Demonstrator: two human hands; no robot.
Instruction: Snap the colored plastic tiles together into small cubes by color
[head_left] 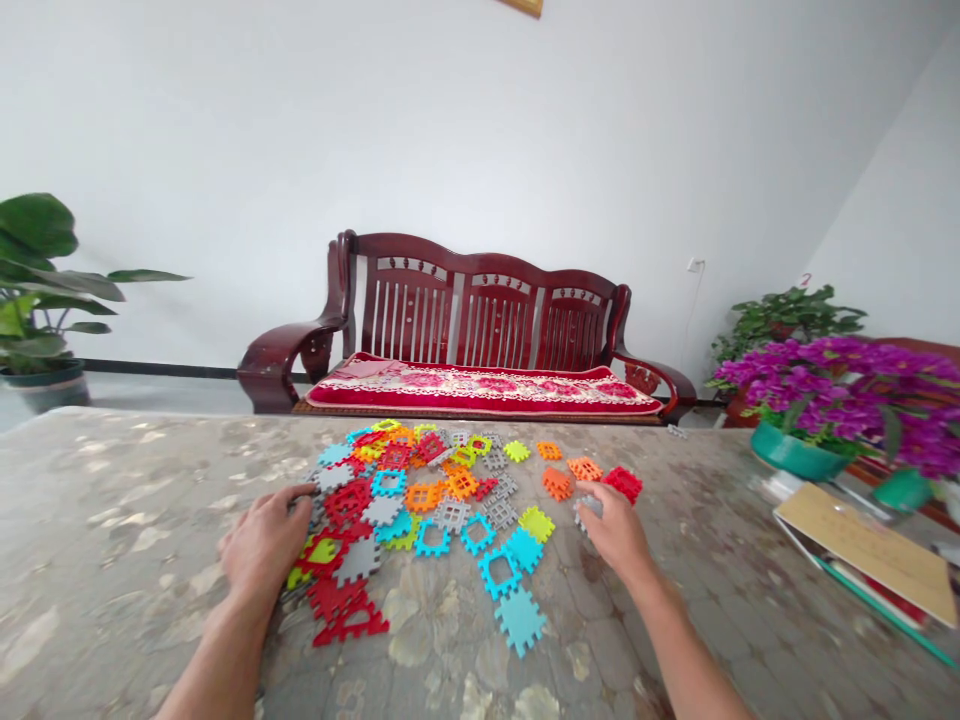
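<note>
Flat plastic pieces with notched edges lie in a loose pile on the patterned tabletop (420,610). My left hand (268,537) rests at the pile's left edge, fingers bent over grey and red pieces; its fingertips are partly hidden. On the right, my right hand (611,520) is over a grey piece (583,512), thumb and index finger apart. Just beyond it are an orange piece (556,484) and a red piece (623,484). A light blue piece (520,620) lies nearest the front, and a red triangular piece (352,622) sits at the front left.
Purple flowers (832,385) in a teal pot (799,452) stand at the right. Near them lie a brown envelope (866,545) and papers. A wooden bench (495,310) with a red cover is behind the table. A large plant (45,290) is at far left.
</note>
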